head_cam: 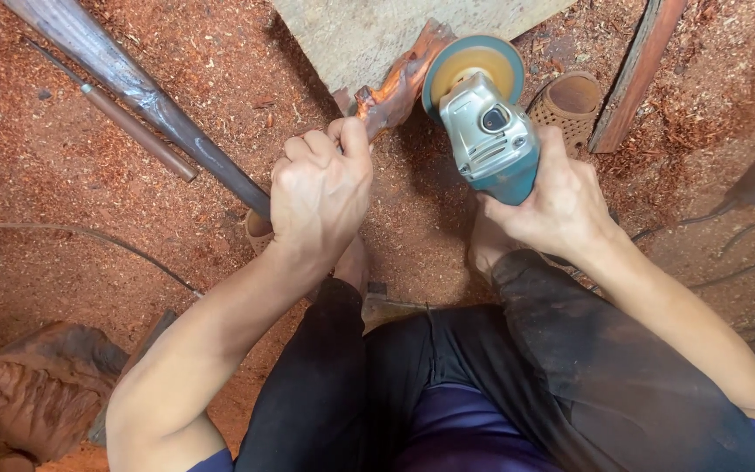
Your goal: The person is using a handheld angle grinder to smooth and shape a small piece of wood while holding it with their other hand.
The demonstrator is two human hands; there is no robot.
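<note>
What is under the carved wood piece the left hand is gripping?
Under the carved wood piece lies reddish sawdust, with a pale board behind its far end. The left hand covers its near end, and the grinder, held by the right hand, hides its right edge.

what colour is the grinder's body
The angle grinder body is teal with a grey head, seen in the head view.

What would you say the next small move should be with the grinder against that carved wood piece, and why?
Probably ease the grinder disc slightly left onto the carved wood piece. The disc sits right beside its upper end, the left hand grips the wood's lower end, and the right hand holds the tool's body.
</note>
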